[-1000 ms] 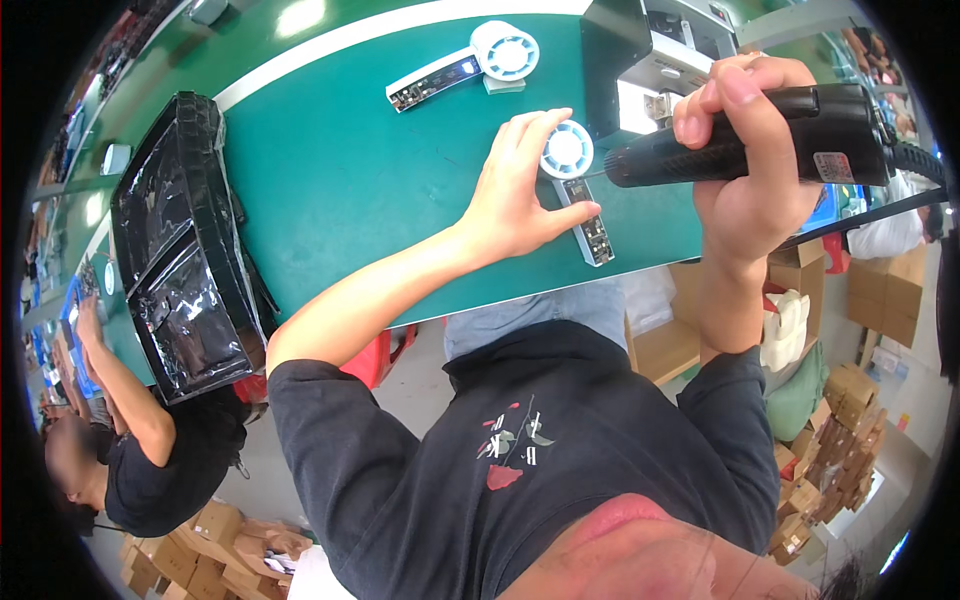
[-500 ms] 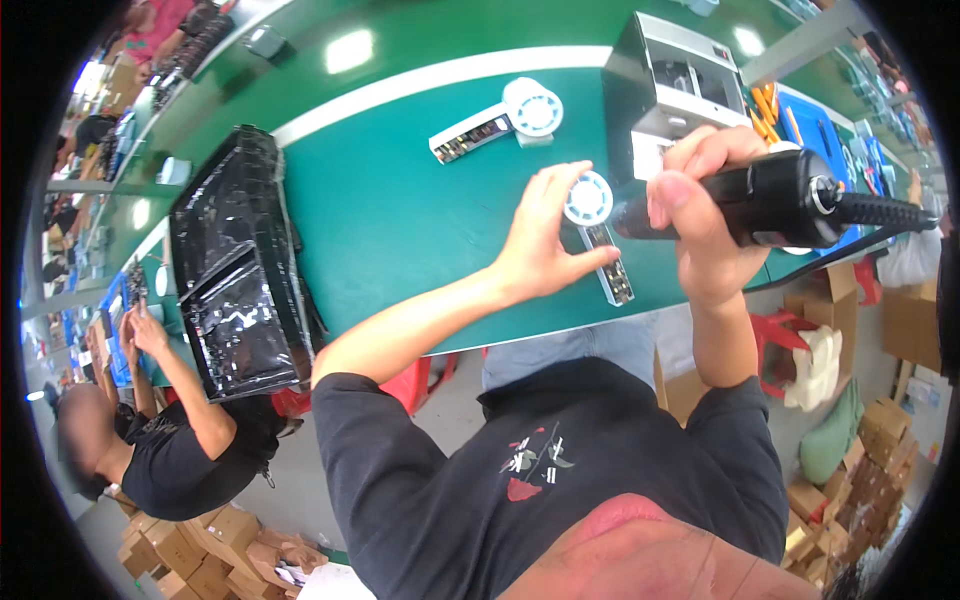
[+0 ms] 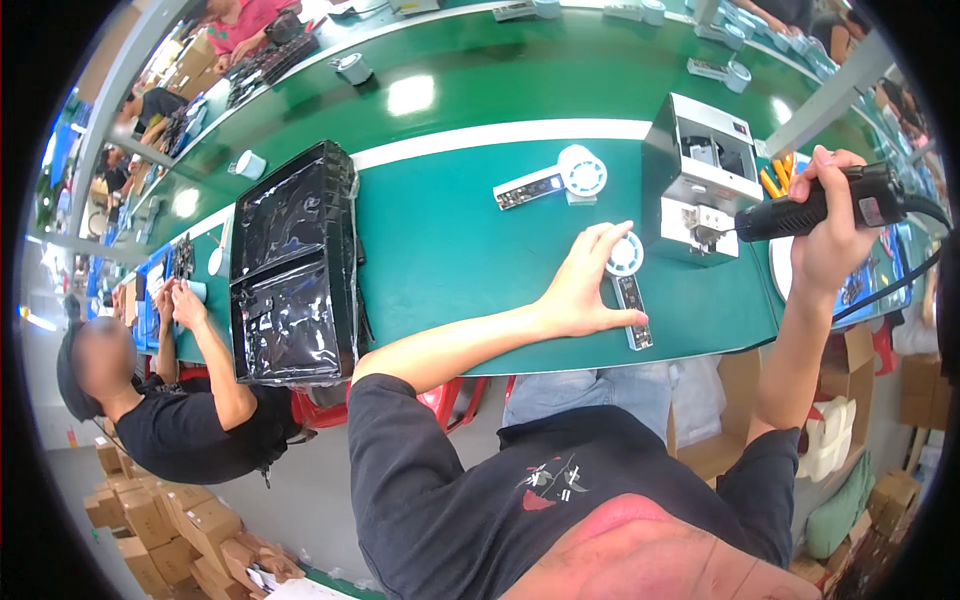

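Observation:
My left hand (image 3: 582,287) holds a small handheld fan (image 3: 628,258) down on the green bench. Its fingers curl by the round head, and the thumb presses at the opened handle, where a circuit board shows. My right hand (image 3: 832,240) is wrapped round a black electric screwdriver (image 3: 785,219) with a cord. The screwdriver points left, its tip at the front of a grey box-shaped screw feeder (image 3: 700,168); whether it touches a screw is too small to tell. Farther back lies a second opened fan (image 3: 580,174), apart from both hands.
A black plastic-lined tray (image 3: 290,270) stands at the left. Yellow-handled tools (image 3: 772,180) and a blue tray (image 3: 893,272) lie at the right. Behind runs a green conveyor (image 3: 480,85) carrying more fans. A co-worker (image 3: 180,420) sits at the left.
My right hand has carried the screwdriver away from the fan, rightward to the screw feeder. The left hand stays on the fan. The whole view has shifted, showing more of the conveyor.

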Tool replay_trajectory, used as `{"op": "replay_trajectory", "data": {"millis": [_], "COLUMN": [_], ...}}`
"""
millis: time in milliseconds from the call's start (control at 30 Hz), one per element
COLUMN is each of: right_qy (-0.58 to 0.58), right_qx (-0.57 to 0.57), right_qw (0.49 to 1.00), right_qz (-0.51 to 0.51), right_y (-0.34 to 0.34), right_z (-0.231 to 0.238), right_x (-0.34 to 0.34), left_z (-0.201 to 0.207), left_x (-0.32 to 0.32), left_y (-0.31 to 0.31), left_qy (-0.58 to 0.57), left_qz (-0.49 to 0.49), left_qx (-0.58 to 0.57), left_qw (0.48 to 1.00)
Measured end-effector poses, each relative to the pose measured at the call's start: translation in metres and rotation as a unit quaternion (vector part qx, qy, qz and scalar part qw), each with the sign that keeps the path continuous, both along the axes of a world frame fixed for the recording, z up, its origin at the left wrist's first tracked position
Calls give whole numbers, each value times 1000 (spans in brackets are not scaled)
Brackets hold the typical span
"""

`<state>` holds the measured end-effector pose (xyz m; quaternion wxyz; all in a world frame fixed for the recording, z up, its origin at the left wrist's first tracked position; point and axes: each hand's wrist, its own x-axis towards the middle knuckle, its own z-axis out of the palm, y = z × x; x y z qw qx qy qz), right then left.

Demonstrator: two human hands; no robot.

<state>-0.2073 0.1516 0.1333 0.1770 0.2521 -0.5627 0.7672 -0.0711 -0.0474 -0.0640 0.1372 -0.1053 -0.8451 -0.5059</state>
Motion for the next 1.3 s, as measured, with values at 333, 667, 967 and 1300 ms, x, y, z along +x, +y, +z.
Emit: {"op": "replay_trajectory", "data": {"millis": [333,667,967,1300], "right_qy": [-17,42,-42,10], "right_qx": [46,53,67,64], "right_qw": [999,997,995,993], "right_qz": [6,-24,53,101], "right_y": [-11,35,38,49], "right_z": [-23,-54,-40,-27], "right_x": [-7,44,78,75], "left_z": [-2,-4,-11,-9], "left_x": [2,5,4,4], "left_y": [-1,0,2,1], "left_qy": [35,51,60,44], "left_qz": [-9,46,45,33], "left_qx": [27,42,33,23], "left_qw": [999,997,997,998]}}
